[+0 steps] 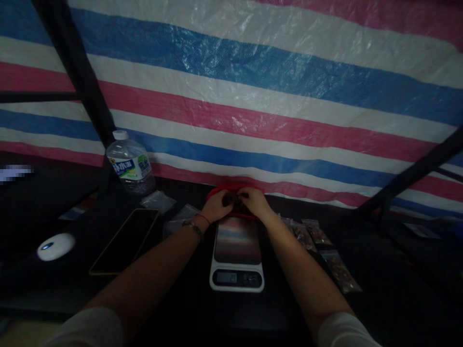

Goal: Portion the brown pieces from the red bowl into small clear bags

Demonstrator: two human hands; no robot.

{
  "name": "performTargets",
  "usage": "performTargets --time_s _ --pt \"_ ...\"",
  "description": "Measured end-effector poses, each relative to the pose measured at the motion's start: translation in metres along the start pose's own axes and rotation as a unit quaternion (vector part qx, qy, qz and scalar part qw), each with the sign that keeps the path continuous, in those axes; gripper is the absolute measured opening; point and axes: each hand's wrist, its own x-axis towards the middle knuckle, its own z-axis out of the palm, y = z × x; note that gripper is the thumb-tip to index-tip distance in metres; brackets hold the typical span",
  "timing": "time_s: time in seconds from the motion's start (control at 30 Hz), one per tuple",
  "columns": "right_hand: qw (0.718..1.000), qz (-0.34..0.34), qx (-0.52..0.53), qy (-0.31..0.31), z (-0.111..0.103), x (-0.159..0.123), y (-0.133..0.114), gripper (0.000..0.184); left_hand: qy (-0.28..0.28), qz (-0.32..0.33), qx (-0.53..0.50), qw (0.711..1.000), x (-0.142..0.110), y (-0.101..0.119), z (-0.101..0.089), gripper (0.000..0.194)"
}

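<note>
A red container (213, 193) holding small dark brown pieces (238, 205) sits just behind a white kitchen scale (213, 280). My left hand (217, 205) reaches into its left side, fingers curled in around some dark pieces. From the right, my right hand (255, 201) is bent over the same contents with its fingertips closed among them. What exactly lies between the fingers is dark and partly hidden. The scale's glossy plate (238, 243) looks bare, and its display (227, 277) seems to read 29.
Several filled zip bags (340, 272) lie right of my right forearm. To the left are clear plastic bags (159, 201), a phone (125, 243), a white mouse-like object (56, 246) and a large clear bottle (130, 164). A striped tarp (253, 106) hangs behind the black table.
</note>
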Motion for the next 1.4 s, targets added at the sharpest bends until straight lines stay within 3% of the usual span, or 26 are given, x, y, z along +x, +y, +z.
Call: performTargets --time_s 0.33,0.43,0.57,0.9,1.07,1.2,1.3,1.4 --pt "0.997 -0.068 0.048 -0.004 0.007 -0.001 -0.011 0.024 -0.037 -0.017 -0.017 0.999 0.001 -0.002 0.001 0.038" --pt "0.997 -0.059 0.048 0.014 0.006 -0.001 -0.012 0.025 -0.046 -0.016 -0.040 0.998 0.000 -0.003 0.001 0.038" --pt "0.998 -0.038 0.042 -0.009 0.006 -0.001 -0.013 0.020 -0.049 -0.016 -0.048 0.997 0.000 -0.001 0.001 0.040" --pt "0.998 -0.047 0.017 -0.022 0.004 -0.001 -0.009 0.015 -0.015 -0.027 -0.074 0.997 0.000 -0.004 0.004 0.043" --pt "0.998 -0.057 0.040 -0.001 0.004 0.000 -0.007 0.026 -0.003 -0.030 -0.076 0.997 0.000 -0.004 0.003 0.041" --pt "0.998 -0.015 0.058 0.029 0.007 0.000 -0.004 0.041 0.030 -0.037 -0.108 0.993 0.002 -0.004 0.003 0.040" --pt "0.991 0.013 0.134 0.016 0.015 -0.003 -0.002 0.054 0.056 -0.035 -0.127 0.990 0.003 -0.004 0.002 0.044" --pt "0.976 0.006 0.217 -0.007 0.026 -0.004 0.002 0.056 0.049 -0.027 -0.124 0.991 0.003 -0.004 0.001 0.042"
